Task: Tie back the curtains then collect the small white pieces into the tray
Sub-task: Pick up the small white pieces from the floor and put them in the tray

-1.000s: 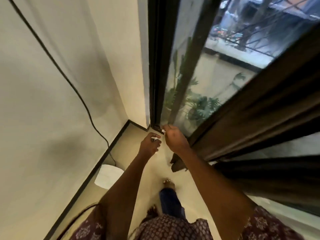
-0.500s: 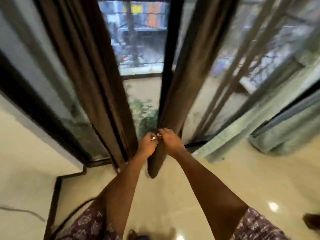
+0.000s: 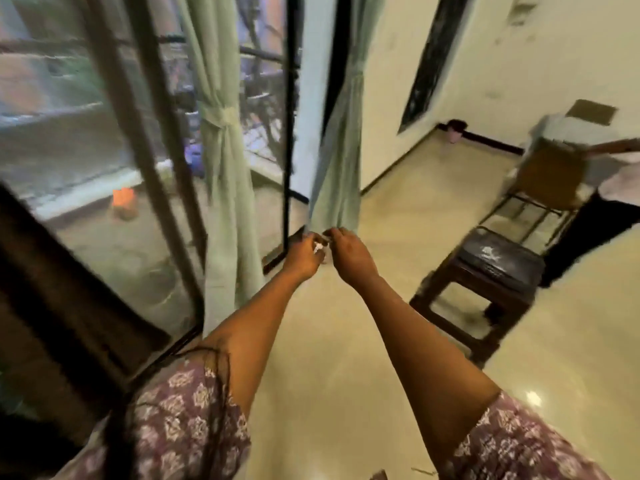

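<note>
Both my hands are held out in front of me at mid-frame, almost touching. My left hand [image 3: 302,255] is closed around small white pieces [image 3: 318,248] that show between its fingers. My right hand [image 3: 349,252] hovers just to the right with fingers curled, its fingertips near the pieces. A pale green curtain [image 3: 221,157] hangs at the window, tied back with a matching band. A second pale green curtain [image 3: 341,161] hangs bunched beside the wall. A dark brown curtain [image 3: 52,289] fills the lower left. No tray is in view.
A dark wooden stool [image 3: 485,282] stands on the glossy floor to my right. Behind it is a chair [image 3: 550,181] with a metal frame, and a person in dark trousers [image 3: 595,220] at the right edge. Glass doors with black frames [image 3: 152,140] line the left.
My view has swung right, from the wall corner past the brown curtains to the green curtains and the stool. My hands stay together in front, the left still holding the white pieces.
</note>
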